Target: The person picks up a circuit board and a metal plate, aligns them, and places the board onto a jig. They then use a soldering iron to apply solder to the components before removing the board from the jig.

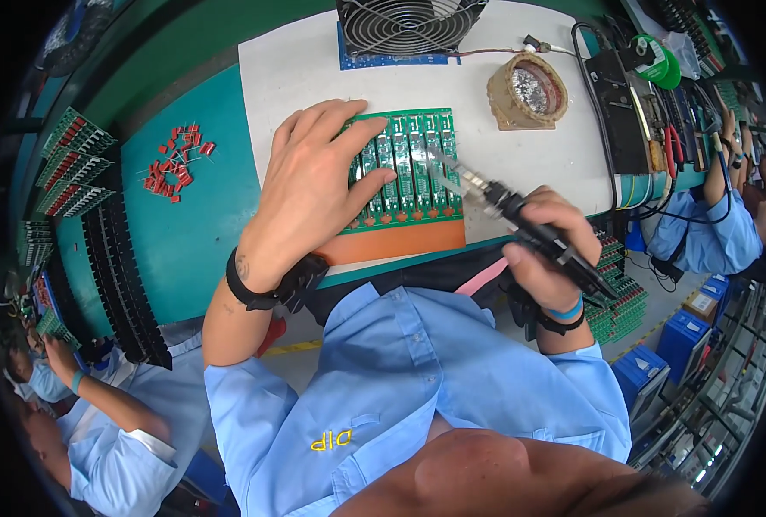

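Note:
My left hand (305, 177) lies over the left part of a green circuit board panel (413, 164), its fingers spread and the thumb resting on it. The panel is divided into several narrow boards with small parts and copper-coloured pads at their near ends. An orange-brown sheet (435, 239) shows under the panel's near edge. In my right hand (548, 246) is a black soldering iron (542, 234), tilted with its metal front toward the right side of the panel. Motion smears its tip, so I cannot tell whether it touches the board.
Ahead stands a fan (409, 26) with a wire guard. A round tan pot (514, 95) holds silvery bits. Red components (176, 164) lie loose on the green mat (215, 112). Hand tools (663, 129) and a green spool (659, 65) are at right. Co-workers sit on both sides.

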Motion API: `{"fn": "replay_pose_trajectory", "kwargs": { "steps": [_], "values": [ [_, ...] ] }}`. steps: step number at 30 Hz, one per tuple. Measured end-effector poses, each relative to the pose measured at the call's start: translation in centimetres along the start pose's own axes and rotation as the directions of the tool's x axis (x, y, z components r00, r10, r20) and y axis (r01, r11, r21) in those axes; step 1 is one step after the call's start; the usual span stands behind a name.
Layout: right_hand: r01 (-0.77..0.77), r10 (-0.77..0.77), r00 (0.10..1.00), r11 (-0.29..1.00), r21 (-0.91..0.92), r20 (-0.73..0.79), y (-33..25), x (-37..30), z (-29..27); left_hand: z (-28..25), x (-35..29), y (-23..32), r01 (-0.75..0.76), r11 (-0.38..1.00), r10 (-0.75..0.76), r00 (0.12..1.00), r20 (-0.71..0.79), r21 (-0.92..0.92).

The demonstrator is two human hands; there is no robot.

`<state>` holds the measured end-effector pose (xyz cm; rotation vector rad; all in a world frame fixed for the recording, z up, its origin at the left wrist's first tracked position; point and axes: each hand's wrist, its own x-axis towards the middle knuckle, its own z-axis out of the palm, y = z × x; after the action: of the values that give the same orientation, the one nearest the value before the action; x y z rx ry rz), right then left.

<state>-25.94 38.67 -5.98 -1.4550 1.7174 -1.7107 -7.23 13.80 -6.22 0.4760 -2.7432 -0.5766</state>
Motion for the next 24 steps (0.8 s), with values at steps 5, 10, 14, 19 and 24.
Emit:
{"fn": "replay_pose_trajectory", "kwargs": {
  "steps": [5, 10, 14, 19, 24],
  "values": [
    [-0.078, 0.076, 0.986, 0.997, 0.002, 0.148, 0.2, 0.5, 1.6, -0.5, 0.2, 0.2, 0.001, 1.0, -0.002, 1.0, -0.021, -0.01],
    [-0.167, 0.161, 0.978, 0.986, 0.03, 0.136, 1.4, 0.6, 2.6, -1.3, -0.1, -0.1, 0.013, 1.0, -0.014, 1.0, 0.017, 0.023],
    [-0.152, 0.145, 0.976, 0.988, 0.032, 0.163, 1.7, 0.9, 2.7, -1.1, -0.3, -0.2, 0.039, 0.999, -0.038, 0.999, 0.03, -0.003],
    [-0.151, 0.144, 0.973, 0.988, 0.026, 0.178, 2.0, 1.1, 2.7, -1.1, -0.3, -0.2, 0.053, 0.999, -0.053, 0.998, 0.027, 0.001],
    [-0.128, 0.125, 0.972, 0.992, 0.004, 0.2, 2.2, 1.5, 2.8, -1.1, -0.3, -0.2, 0.06, 0.998, -0.06, 0.998, 0.027, -0.009]
  ]
}}
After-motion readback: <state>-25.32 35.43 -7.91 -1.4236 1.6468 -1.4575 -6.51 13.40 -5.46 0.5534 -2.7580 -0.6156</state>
